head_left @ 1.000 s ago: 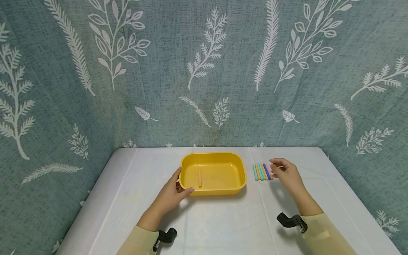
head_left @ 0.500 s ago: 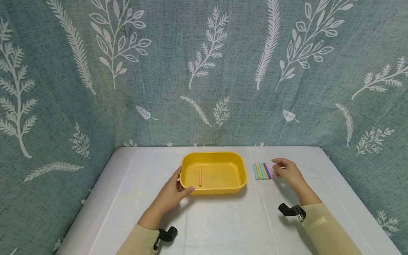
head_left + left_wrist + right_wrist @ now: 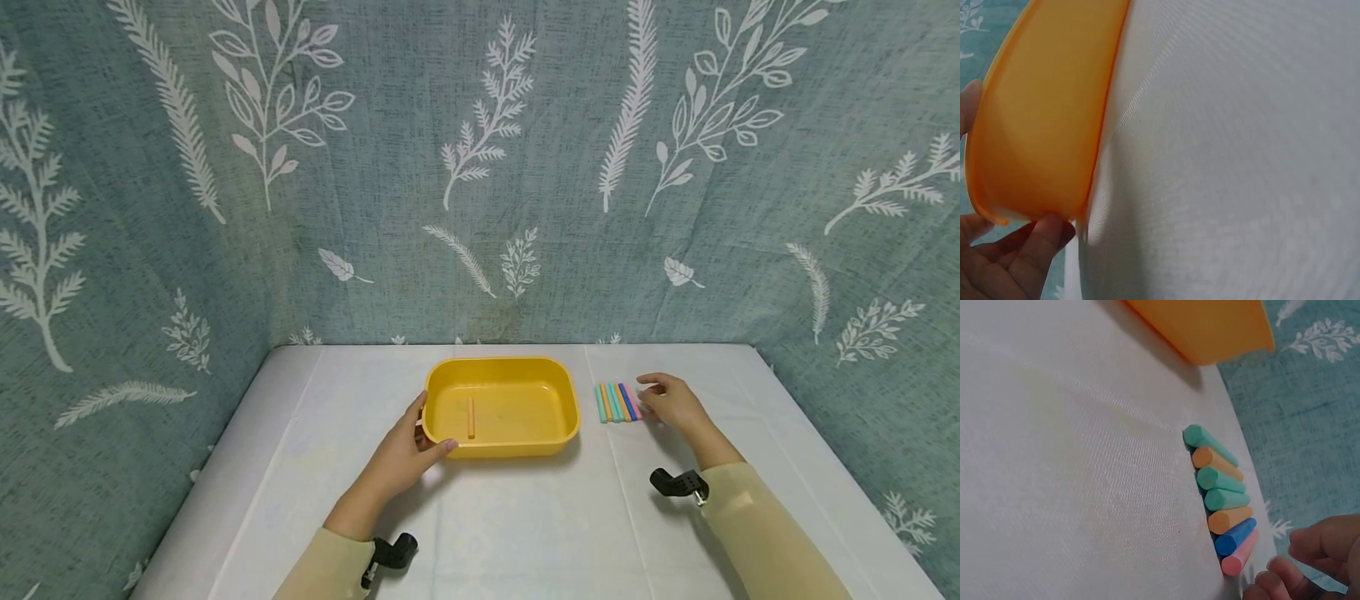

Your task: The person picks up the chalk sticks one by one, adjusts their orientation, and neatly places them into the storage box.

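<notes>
Right grip (image 3: 673, 405) spread, holding nothing, just beside the pink stick (image 3: 1240, 556); left grip (image 3: 405, 454) pinches the yellow tray (image 3: 513, 451) by its edge.
The pink stick ends a row of sticks (image 3: 1227, 500) on the desk (image 3: 525, 533), right of the tray; too wide a pinch could drag the blue stick (image 3: 1235, 536) along and set others rolling. The pink stick's long axis runs near to far, far end leaning left.
</notes>
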